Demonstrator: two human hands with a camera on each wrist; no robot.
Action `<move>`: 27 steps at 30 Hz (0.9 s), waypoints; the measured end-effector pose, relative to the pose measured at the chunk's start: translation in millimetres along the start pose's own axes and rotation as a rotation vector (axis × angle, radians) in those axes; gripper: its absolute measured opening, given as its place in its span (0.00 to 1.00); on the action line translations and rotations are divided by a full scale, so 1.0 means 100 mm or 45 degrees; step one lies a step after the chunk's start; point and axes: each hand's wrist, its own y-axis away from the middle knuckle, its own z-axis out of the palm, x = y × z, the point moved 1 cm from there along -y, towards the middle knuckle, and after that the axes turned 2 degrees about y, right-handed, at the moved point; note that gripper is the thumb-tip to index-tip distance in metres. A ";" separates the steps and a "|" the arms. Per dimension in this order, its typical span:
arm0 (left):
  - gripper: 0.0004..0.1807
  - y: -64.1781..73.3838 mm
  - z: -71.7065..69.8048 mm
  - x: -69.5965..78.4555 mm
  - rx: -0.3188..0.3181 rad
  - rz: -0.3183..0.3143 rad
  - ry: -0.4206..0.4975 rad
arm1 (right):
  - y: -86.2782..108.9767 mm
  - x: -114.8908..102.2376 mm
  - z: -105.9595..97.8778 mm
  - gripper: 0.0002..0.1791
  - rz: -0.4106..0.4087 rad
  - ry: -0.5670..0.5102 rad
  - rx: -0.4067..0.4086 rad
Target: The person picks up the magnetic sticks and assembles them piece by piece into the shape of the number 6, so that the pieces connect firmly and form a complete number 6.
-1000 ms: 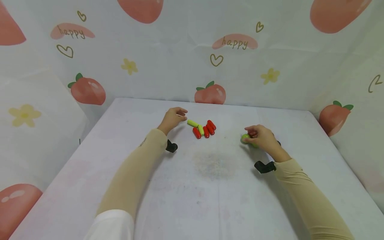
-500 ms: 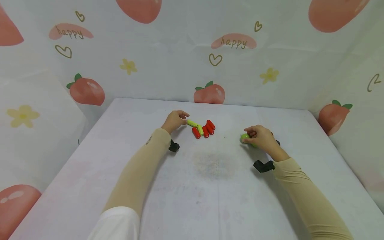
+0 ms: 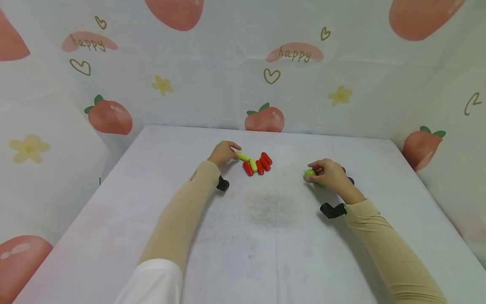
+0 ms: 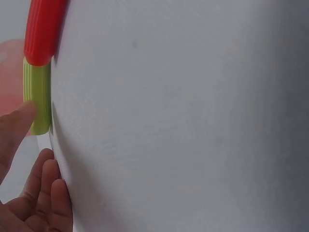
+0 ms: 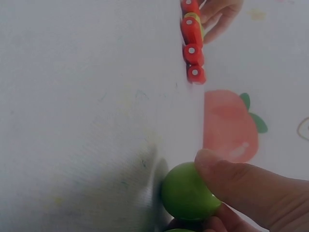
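My left hand (image 3: 224,153) reaches to the left end of a lime-green ridged stick (image 3: 243,157). Its thumb touches the stick (image 4: 36,94) in the left wrist view, and the forefinger arches above it in the head view. A second lime-green stick (image 3: 253,165) lies among several red ridged sticks (image 3: 248,169); their ends show pale round dots in the right wrist view. Further right, my right hand (image 3: 331,175) holds a green ball (image 5: 187,192) between thumb and fingers, low at the table. Part of another green thing (image 5: 179,230) shows just below the ball.
A dark blue thing (image 3: 351,180) and a sliver of brown (image 3: 344,169) peek out beyond the right hand, mostly hidden. Black wrist mounts (image 3: 332,210) stick out under both forearms. A fruit-printed cloth (image 3: 212,84) rises behind the white table (image 3: 265,261).
My left hand has moved right and slightly nearer, so its thumb meets the end of the lime-green stick. The right hand stays at the green ball.
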 end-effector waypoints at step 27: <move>0.15 0.06 0.03 0.03 0.058 -0.007 0.017 | 0.00 -0.01 0.00 0.22 0.049 0.009 -0.010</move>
